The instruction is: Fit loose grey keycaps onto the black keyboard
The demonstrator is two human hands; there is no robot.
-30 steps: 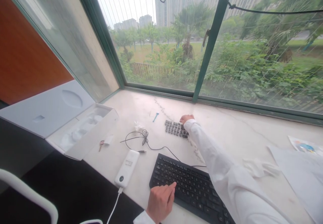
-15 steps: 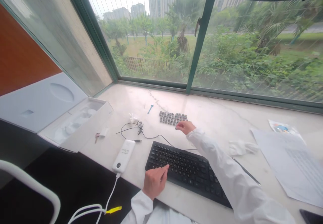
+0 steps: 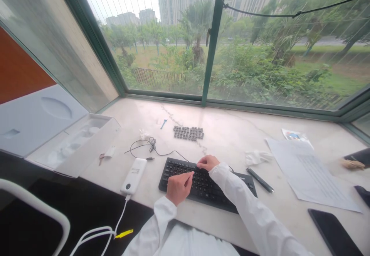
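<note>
Keyboard (image 3: 208, 186) lies near the table's (image 3: 231, 133) front edge. Right hand (image 3: 207, 162) has drawn back from the loose keycaps (image 3: 189, 133) beyond the keyboard to its far edge, fingertips pinched, on what is unclear. Left hand (image 3: 178, 188) rests curled on its keys, holding nothing.

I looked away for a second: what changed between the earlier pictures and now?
The right hand drew back from the loose keycaps to the far edge of the keyboard; whether it holds a keycap cannot be told. The left hand stayed on the keys; the power bank lies unmoved.
</note>
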